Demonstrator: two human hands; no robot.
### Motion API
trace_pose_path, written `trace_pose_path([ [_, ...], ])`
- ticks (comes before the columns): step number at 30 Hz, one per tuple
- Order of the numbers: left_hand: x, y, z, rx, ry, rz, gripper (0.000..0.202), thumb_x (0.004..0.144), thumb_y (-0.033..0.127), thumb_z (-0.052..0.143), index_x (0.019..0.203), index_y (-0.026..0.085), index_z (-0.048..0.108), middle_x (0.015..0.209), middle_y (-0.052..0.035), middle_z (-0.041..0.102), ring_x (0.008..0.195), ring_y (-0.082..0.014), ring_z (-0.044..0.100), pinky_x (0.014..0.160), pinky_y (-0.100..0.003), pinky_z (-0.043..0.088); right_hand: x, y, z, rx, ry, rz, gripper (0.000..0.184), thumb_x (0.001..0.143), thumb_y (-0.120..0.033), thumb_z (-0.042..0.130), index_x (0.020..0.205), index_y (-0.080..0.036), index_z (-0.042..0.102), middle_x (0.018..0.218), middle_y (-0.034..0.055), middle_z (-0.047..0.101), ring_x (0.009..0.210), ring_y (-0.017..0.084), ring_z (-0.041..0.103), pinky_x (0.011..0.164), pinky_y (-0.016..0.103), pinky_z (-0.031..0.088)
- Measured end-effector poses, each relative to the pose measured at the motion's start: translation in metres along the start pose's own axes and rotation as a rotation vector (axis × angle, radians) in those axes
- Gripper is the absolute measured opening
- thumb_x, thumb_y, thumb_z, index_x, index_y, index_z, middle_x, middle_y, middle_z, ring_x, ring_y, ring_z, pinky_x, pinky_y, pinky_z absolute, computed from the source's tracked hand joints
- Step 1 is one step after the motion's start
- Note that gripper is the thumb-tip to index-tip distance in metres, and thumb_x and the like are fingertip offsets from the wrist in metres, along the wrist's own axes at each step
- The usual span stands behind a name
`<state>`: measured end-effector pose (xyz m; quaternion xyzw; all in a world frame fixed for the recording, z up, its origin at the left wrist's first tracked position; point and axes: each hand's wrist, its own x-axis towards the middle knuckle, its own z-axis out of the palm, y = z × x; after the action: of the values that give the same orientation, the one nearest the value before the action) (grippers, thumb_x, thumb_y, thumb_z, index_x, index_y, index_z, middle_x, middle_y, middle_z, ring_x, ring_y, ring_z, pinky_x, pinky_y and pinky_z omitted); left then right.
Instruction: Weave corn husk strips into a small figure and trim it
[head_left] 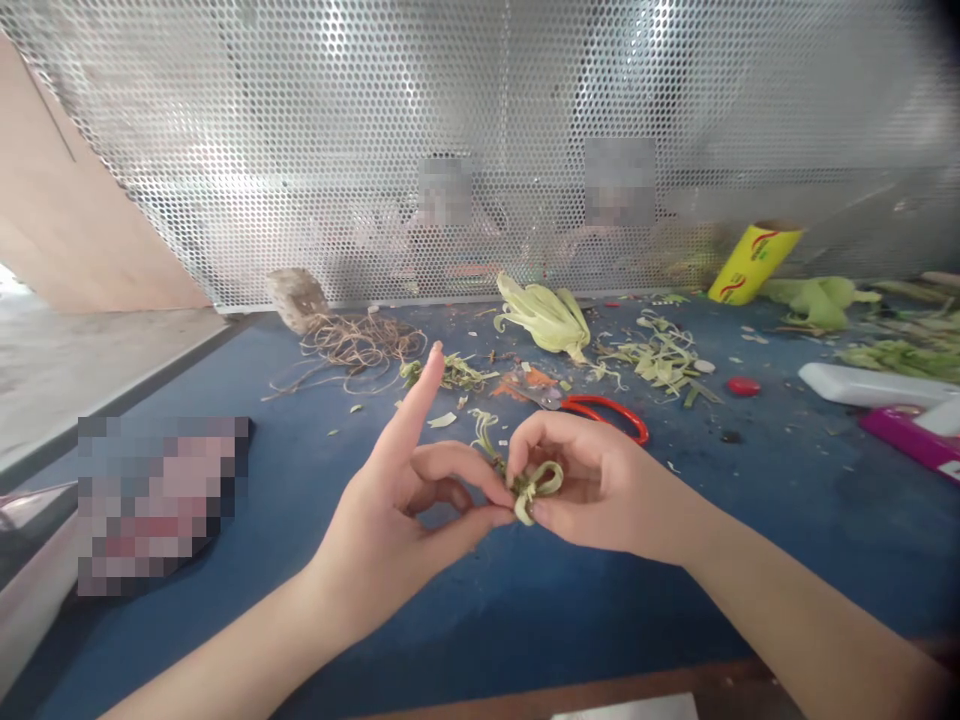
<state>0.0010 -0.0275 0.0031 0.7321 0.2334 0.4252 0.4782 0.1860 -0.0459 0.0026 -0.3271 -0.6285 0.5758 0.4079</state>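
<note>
My left hand (409, 505) and my right hand (592, 485) meet above the blue table (480, 610) and both pinch a small knot of pale green leaf strips (534, 487). The left thumb and middle fingers grip its left side while the index finger sticks straight up. The right hand's fingers curl round the looped strips from the right. A loose strip trails up from the knot toward the table's middle.
Red-handled scissors (600, 410) lie just behind my hands. Farther back are a corn husk bundle (544, 315), green scraps (660, 360), a tangle of dry fibres (352, 345), a yellow roll (754, 262) and a perforated metal screen (480, 140). White and magenta items (900, 410) sit right.
</note>
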Motion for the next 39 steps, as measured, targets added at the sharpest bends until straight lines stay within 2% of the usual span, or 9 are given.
trace_pose_path([
  [6,0.0,0.002,0.002,-0.004,0.038,-0.051,0.095,0.072,0.007,0.063,0.14,0.028,-0.001,0.07,-0.0002,0.066,0.066,-0.0148,0.062,0.054,-0.022,0.052,0.002,0.001,0.001,-0.02,0.002,0.052,0.016,0.073,-0.006,0.057,0.079,-0.019,0.048,0.068,-0.0056,0.05,0.06,0.004,0.047,0.053,0.014,0.038],
  [11,0.0,0.006,0.002,-0.062,0.04,-0.145,0.097,0.071,0.008,0.064,0.14,0.027,-0.001,0.07,-0.001,0.066,0.064,-0.0164,0.064,0.052,-0.023,0.052,0.0,0.0,0.001,0.003,-0.027,0.054,0.013,0.076,-0.009,0.056,0.079,-0.019,0.047,0.071,-0.0044,0.054,0.068,0.007,0.055,0.061,0.017,0.042],
  [14,0.001,0.007,0.002,-0.079,0.032,-0.208,0.104,0.068,0.008,0.068,0.14,0.029,-0.005,0.069,0.0,0.066,0.058,-0.0149,0.063,0.048,-0.022,0.051,-0.001,-0.002,0.001,-0.017,-0.041,0.061,0.013,0.077,-0.008,0.056,0.081,-0.019,0.049,0.073,-0.0048,0.054,0.068,0.005,0.054,0.061,0.015,0.042],
  [18,0.001,0.008,0.003,-0.139,0.04,-0.269,0.102,0.066,0.007,0.068,0.14,0.029,0.002,0.067,0.0006,0.066,0.054,-0.0126,0.059,0.046,-0.02,0.049,-0.002,-0.005,0.002,0.006,-0.061,0.059,0.018,0.077,-0.002,0.053,0.084,-0.018,0.05,0.072,-0.006,0.052,0.065,0.002,0.05,0.058,0.011,0.04],
  [23,0.002,0.012,0.003,-0.242,0.043,-0.337,0.097,0.067,0.006,0.066,0.14,0.028,0.007,0.07,0.0008,0.063,0.053,-0.0108,0.056,0.047,-0.021,0.049,-0.002,-0.006,0.0,0.048,-0.068,0.058,0.015,0.077,-0.006,0.057,0.085,-0.018,0.051,0.076,-0.0046,0.055,0.069,0.003,0.054,0.063,0.011,0.043],
  [30,0.003,0.009,0.0,-0.257,0.005,-0.284,0.088,0.071,0.008,0.063,0.139,0.025,0.011,0.071,0.0011,0.059,0.057,-0.0109,0.055,0.049,-0.023,0.051,-0.001,-0.005,0.003,0.044,-0.04,0.001,0.012,0.08,-0.007,0.053,0.085,-0.018,0.054,0.075,-0.005,0.056,0.065,0.002,0.053,0.061,0.012,0.045],
  [34,0.002,0.005,-0.001,-0.257,-0.022,-0.239,0.095,0.069,0.005,0.065,0.139,0.029,0.005,0.074,0.001,0.06,0.06,-0.0118,0.058,0.053,-0.025,0.053,0.001,-0.004,0.004,0.029,0.013,0.006,0.02,0.075,0.001,0.052,0.082,-0.018,0.052,0.075,-0.0054,0.056,0.066,0.003,0.053,0.061,0.012,0.045],
  [39,0.005,0.005,0.0,-0.142,0.026,-0.181,0.096,0.068,0.006,0.067,0.14,0.029,0.007,0.073,0.0006,0.063,0.066,-0.0151,0.061,0.061,-0.029,0.054,0.003,-0.003,0.006,0.049,0.053,0.012,0.014,0.076,-0.004,0.054,0.081,-0.017,0.051,0.074,-0.0048,0.055,0.064,0.003,0.052,0.061,0.015,0.045],
])
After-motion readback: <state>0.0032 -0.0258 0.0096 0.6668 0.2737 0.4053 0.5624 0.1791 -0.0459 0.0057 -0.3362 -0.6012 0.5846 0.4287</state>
